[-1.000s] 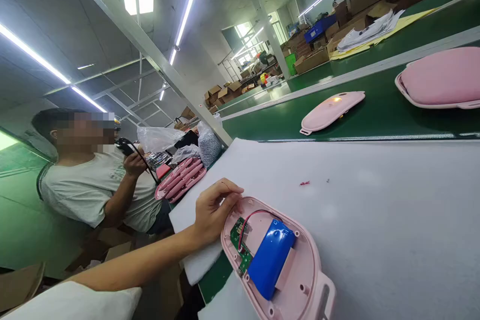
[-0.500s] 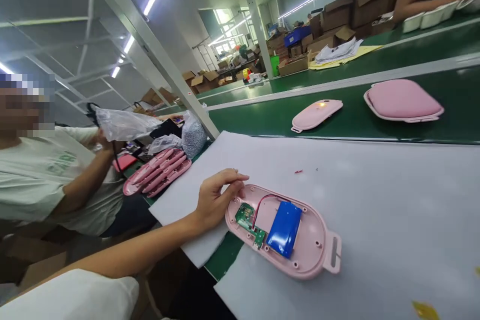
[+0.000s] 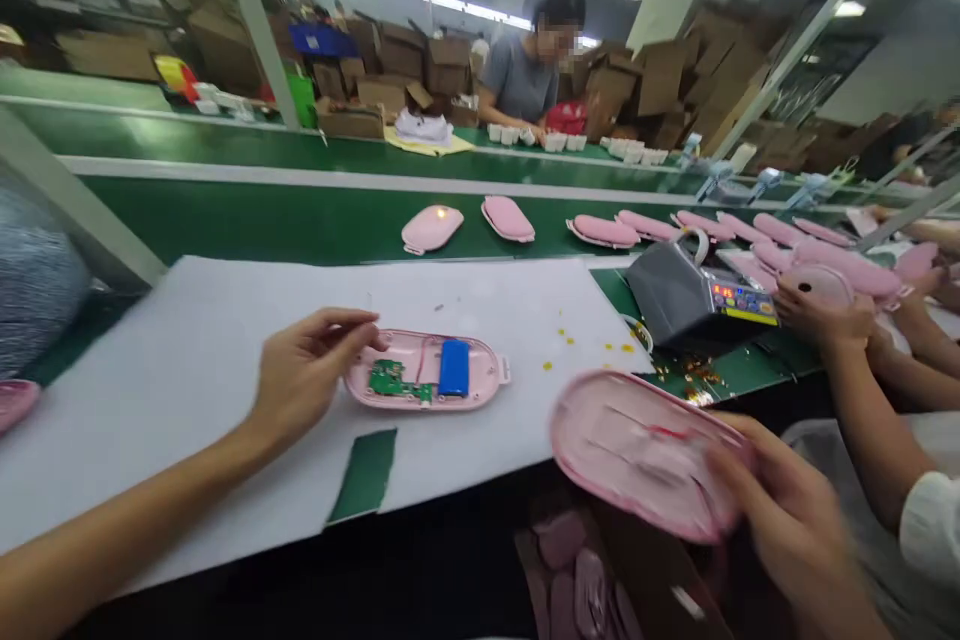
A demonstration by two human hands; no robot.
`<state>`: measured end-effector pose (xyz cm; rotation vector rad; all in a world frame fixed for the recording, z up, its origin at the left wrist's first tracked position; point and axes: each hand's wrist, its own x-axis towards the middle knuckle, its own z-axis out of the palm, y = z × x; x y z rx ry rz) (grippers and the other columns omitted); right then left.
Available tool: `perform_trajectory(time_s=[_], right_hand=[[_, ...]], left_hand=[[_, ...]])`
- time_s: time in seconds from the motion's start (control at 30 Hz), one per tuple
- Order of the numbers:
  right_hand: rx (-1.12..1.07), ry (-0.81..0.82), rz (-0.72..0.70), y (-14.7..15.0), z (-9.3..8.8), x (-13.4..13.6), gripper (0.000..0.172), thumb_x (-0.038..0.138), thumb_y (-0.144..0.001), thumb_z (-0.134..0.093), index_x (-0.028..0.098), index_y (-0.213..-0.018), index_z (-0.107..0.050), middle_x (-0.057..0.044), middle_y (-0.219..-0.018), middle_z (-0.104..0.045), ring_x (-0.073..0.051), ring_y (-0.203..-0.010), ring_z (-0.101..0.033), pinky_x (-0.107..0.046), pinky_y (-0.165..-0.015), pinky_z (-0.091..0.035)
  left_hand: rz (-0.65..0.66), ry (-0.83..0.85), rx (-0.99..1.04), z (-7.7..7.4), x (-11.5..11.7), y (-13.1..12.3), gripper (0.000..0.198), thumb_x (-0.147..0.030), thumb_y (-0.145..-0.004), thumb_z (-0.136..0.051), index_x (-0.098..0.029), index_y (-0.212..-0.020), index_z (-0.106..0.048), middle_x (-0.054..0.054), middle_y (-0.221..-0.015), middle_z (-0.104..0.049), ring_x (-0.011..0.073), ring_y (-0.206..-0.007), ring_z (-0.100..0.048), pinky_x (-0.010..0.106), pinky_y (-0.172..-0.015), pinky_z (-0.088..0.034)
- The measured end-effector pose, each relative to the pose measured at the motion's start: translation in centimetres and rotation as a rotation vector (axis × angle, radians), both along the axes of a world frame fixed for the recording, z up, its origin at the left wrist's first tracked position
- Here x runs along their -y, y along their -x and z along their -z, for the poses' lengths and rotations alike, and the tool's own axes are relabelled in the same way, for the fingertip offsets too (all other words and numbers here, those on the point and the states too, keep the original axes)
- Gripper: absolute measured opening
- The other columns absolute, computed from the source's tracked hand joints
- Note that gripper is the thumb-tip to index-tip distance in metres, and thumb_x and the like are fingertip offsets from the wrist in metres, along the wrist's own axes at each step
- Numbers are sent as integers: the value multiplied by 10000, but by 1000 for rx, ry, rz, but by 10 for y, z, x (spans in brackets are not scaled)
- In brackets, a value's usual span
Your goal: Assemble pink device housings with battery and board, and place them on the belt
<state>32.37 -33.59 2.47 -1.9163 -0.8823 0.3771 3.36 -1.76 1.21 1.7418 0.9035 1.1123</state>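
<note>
A pink casing half (image 3: 484, 375) lies open on the white sheet, holding a green circuit board (image 3: 397, 380) and a blue battery pack (image 3: 454, 367) joined by a red wire. At its left end is my left hand (image 3: 304, 360), thumb and fingers drawn together over the rim; whether they grip the rim or something small is hidden. My right hand (image 3: 795, 510) grips another pink casing half (image 3: 615, 450) by its right end. That piece is tilted above the table's front edge, inner side showing, with a red wire inside blurred by motion.
White sheeting (image 3: 247, 320) covers the green bench. A grey machine with a lit display (image 3: 675, 295) stands at right, near yellow bits. Pink casings (image 3: 508, 218) line the bench behind. A box of pink parts (image 3: 570, 570) sits below the edge. Co-workers' hands are at right.
The view has swung to the right. My right hand has come into sight with a second pink casing half. My left hand stays at the left end of the open casing.
</note>
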Motion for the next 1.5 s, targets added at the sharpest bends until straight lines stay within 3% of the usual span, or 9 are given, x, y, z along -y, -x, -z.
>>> perform_trajectory(time_s=[0.17,0.3,0.53,0.73,0.87,0.97,1.13,1.33,1.5], right_hand=[[53,-142,-400,25,-16,-158,366,495,-883,-539,221,-1096,-653,-41,-1006,-669,-197,-849,-594,-287,-755,-472],[16,-157,-589,57,-13,-220,381,509,-875,-540,211,-1086,-648,-46,-987,-667,-207,-863,-598,-296,-757,-476],[42,-103,-533,61,-9,-233,384,518,-852,-575,221,-1088,-629,-48,-997,-641,-197,-840,-575,-294,-710,-488],[-503,-116,-380,88,-3,-239,455,492,-714,-745,223,-1028,-553,-20,-804,-671,-176,-653,-608,-313,-608,-539],[-637,-99,-475,126,7,-234,452,470,-713,-755,216,-1000,-515,-27,-813,-694,-202,-724,-655,-333,-659,-550],[-473,-36,-603,132,1,-233,447,500,-768,-691,206,-1060,-525,-73,-935,-690,-239,-863,-657,-347,-691,-541],[368,-190,-652,114,-55,-270,552,411,-753,-692,247,-1243,-498,-100,-1298,-554,-269,-1161,-536,-418,-914,-475],[745,286,-1262,110,-104,-317,182,221,-814,-534,241,-955,-647,-14,-937,-680,-192,-858,-613,-304,-762,-473],[627,140,-981,80,-97,-292,153,297,-862,-524,238,-990,-585,-6,-948,-653,-169,-831,-590,-263,-691,-456]], left_hand=[[124,6,53,-1,12,15,205,-346,-838,-658,-146,-884,-652,46,-682,-692,161,-613,-665,213,-497,-483],[81,-134,21,5,14,22,148,-297,-872,-606,-174,-882,-687,60,-830,-645,155,-723,-642,243,-586,-540],[5,-122,100,9,13,26,118,-307,-846,-643,-209,-816,-700,99,-1203,-480,215,-1042,-567,364,-832,-570],[184,-5,120,3,13,26,102,-270,-859,-619,-199,-836,-688,102,-1377,-449,243,-1104,-594,414,-937,-511],[302,50,168,-3,12,20,78,-234,-838,-634,-172,-805,-669,88,-1067,-642,199,-951,-631,320,-830,-521],[240,112,179,-1,11,19,89,-221,-848,-601,-164,-795,-643,10,-738,-627,137,-671,-585,265,-651,-493],[283,44,89,8,15,17,99,-201,-864,-559,-166,-806,-630,7,-780,-656,138,-726,-596,252,-669,-484],[305,-15,27,5,18,20,96,-194,-874,-533,-172,-850,-624,28,-881,-658,143,-795,-601,241,-683,-498],[272,-33,158,3,10,24,195,-74,-844,-491,-178,-827,-655,44,-999,-650,157,-937,-615,263,-781,-525]])
